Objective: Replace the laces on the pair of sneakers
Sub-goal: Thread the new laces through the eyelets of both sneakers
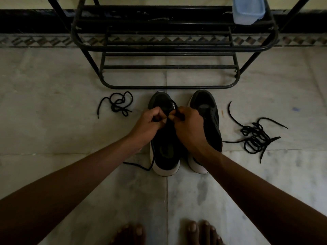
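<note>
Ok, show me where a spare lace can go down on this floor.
Bare floor lies left of the left forearm, below the small lace tangle, and between the sneaker heels and the bare feet. Crowded: left hand and right hand pinch a lace at the left sneaker; the bigger tangle fills the right sneaker's side.

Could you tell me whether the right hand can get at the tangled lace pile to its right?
Probably yes: the lace pile lies uncovered on floor beside the right sneaker, though the right hand first must release the lace it pinches.
</note>
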`<state>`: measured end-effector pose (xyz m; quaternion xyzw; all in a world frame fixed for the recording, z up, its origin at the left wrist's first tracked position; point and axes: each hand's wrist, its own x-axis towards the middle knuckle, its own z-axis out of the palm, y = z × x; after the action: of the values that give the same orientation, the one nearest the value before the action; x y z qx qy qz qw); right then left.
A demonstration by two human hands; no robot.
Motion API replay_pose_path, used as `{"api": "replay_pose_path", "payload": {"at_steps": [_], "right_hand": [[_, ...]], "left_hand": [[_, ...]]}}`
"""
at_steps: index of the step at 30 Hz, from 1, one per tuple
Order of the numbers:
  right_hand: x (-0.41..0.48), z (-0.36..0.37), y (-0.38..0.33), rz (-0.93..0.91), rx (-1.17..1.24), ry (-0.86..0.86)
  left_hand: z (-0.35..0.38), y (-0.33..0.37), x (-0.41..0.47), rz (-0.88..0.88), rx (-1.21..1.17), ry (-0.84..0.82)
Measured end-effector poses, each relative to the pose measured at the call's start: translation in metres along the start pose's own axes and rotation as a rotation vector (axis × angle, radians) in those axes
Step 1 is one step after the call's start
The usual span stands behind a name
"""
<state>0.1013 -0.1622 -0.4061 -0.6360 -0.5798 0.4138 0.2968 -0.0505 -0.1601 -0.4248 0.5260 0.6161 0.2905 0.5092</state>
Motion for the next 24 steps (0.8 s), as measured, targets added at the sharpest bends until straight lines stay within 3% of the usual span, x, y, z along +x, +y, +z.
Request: {"api": "replay_pose_path", "payload": {"at_steps": [5, 9, 14, 17, 18, 20, 22, 24], "right_hand": [[-0.029, 0.023, 0.002, -0.032, 0.054, 0.128], [-0.050, 0.032, 0.006, -0.115, -0.005, 0.131], [-0.050, 0.033, 0.006, -0.080, -0.067, 0.136], [-0.051, 0.035, 0.006, -0.086, -0.055, 0.149], [-0.052, 0.035, 0.006, -0.074, -0.034, 0.160], [-0.053, 0.033, 0.003, -0.051, 0.018, 0.188], [-0.054, 0.032, 0.000, -0.051, 0.040, 0.201], [-0.055, 0.033, 0.001, -0.058, 0.033, 0.211]], "left_hand": [[0.000, 0.007, 0.001, 0.015, 0.023, 0.019], [-0.002, 0.002, 0.001, -0.072, -0.021, 0.088], [-0.022, 0.017, 0.004, -0.033, -0.450, 0.395], [-0.035, 0.030, 0.001, -0.035, -0.887, 0.353], [-0.036, 0.030, 0.000, -0.053, -0.911, 0.335], [-0.039, 0.029, -0.002, -0.040, -0.633, 0.351], [-0.045, 0.021, -0.004, 0.097, 0.021, 0.289], [-0.055, 0.020, -0.008, 0.184, 0.602, 0.049]]}}
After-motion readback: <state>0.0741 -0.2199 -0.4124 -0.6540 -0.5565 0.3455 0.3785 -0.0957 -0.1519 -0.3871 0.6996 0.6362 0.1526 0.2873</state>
